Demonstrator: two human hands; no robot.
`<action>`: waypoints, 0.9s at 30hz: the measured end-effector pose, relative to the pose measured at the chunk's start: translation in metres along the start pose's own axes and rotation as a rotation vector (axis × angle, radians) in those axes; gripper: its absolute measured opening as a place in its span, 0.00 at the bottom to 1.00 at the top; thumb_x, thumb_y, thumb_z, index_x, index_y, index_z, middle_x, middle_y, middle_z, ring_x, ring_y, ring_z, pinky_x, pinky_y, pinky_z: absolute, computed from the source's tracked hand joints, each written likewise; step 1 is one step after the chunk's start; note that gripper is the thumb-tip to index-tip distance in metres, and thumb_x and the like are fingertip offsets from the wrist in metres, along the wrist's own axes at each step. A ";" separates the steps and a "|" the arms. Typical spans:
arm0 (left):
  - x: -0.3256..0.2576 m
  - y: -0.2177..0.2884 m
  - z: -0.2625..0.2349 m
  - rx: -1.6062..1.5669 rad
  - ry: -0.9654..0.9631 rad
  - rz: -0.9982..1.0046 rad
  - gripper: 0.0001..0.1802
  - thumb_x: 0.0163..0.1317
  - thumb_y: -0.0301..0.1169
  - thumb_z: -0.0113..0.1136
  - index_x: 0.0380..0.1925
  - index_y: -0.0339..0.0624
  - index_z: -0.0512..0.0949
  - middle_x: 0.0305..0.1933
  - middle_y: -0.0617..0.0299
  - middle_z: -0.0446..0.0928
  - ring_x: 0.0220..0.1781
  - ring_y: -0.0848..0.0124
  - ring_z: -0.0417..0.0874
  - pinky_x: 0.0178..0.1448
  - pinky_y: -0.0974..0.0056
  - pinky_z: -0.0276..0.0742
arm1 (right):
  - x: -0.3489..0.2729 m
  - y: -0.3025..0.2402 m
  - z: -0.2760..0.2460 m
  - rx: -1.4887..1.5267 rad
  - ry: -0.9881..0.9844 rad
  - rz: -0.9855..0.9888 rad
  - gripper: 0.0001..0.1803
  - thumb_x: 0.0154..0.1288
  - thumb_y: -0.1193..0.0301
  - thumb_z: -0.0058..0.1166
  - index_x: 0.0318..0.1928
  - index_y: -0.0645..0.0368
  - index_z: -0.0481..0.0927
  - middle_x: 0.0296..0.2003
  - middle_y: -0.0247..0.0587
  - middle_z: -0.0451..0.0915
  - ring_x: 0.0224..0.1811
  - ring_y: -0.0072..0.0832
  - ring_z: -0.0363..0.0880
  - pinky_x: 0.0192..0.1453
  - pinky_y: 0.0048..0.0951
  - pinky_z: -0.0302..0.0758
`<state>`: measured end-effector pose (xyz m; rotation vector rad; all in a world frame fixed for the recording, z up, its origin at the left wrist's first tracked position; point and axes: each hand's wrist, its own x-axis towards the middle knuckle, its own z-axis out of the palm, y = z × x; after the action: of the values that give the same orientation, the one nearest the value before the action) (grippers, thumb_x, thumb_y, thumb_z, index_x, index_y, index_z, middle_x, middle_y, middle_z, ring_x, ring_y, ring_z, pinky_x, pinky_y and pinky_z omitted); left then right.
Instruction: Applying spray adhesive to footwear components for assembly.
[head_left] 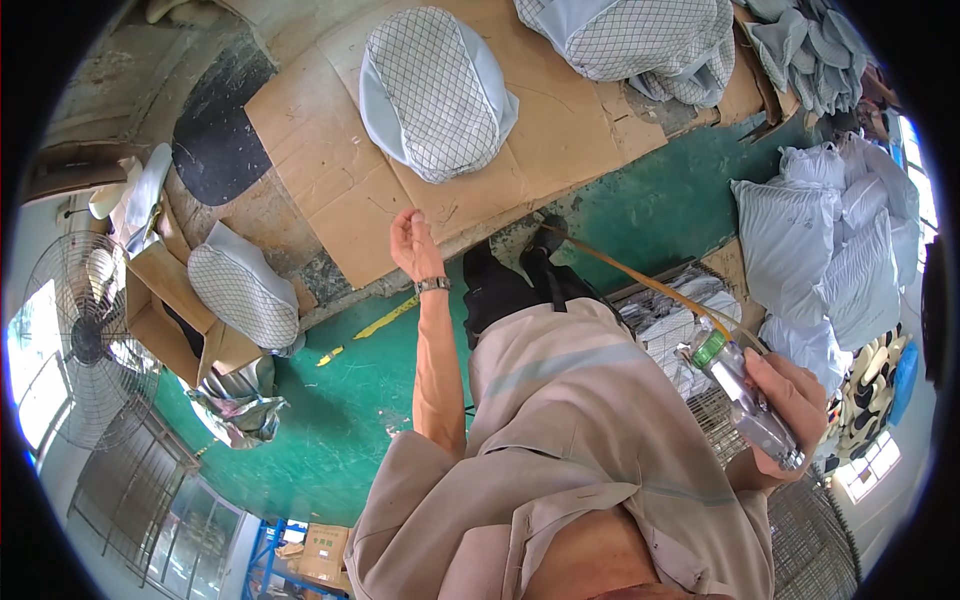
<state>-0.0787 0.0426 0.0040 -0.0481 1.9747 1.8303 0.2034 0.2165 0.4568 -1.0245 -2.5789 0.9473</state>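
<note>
My right hand point(790, 392) is wrapped round a silver air tool point(742, 405) with a green collar, held at the right beside my body. An orange hose point(640, 272) runs from near its collar toward my feet. My left hand point(413, 245), with a banded watch at the wrist, hovers by the near edge of the cardboard-covered table point(330, 200). Its fingers are curled together; what they hold, if anything, is too small to make out. Just beyond it lies a grey padded cushion point(440, 95) with a quilted diamond pattern, touched by neither hand.
More quilted cushions point(640, 40) are piled at the far right of the table. Another cushion point(240, 285) leans at the left beside an open carton point(170, 300) and a wire-guarded fan point(88, 340). White stuffed sacks point(800, 230) are stacked on the right, near a wire rack point(715, 425).
</note>
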 end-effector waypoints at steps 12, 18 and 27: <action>0.016 0.013 0.009 -0.204 0.135 -0.088 0.10 0.69 0.27 0.61 0.48 0.36 0.78 0.41 0.61 0.81 0.41 0.74 0.83 0.40 0.69 0.80 | -0.012 -0.009 -0.025 -0.098 -0.014 0.360 0.35 0.43 0.58 0.68 0.52 0.69 0.86 0.37 0.51 0.85 0.39 0.36 0.82 0.50 0.31 0.73; 0.026 0.022 0.019 -0.209 0.132 -0.120 0.12 0.70 0.30 0.62 0.49 0.36 0.78 0.41 0.60 0.82 0.41 0.73 0.84 0.39 0.68 0.82 | 0.002 -0.001 -0.021 -0.019 -0.038 0.207 0.33 0.48 0.61 0.67 0.54 0.70 0.84 0.36 0.50 0.84 0.32 0.35 0.82 0.44 0.30 0.75; 0.053 0.052 0.050 0.219 -0.051 -0.340 0.24 0.61 0.44 0.73 0.39 0.29 0.84 0.33 0.56 0.84 0.33 0.71 0.86 0.33 0.69 0.81 | 0.016 -0.004 -0.028 -0.056 -0.126 0.204 0.35 0.49 0.62 0.67 0.56 0.72 0.82 0.40 0.54 0.85 0.37 0.35 0.84 0.45 0.29 0.76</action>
<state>-0.1286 0.1106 0.0340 -0.2506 1.9783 1.3834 0.2012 0.2388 0.4800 -1.3038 -2.6540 1.0231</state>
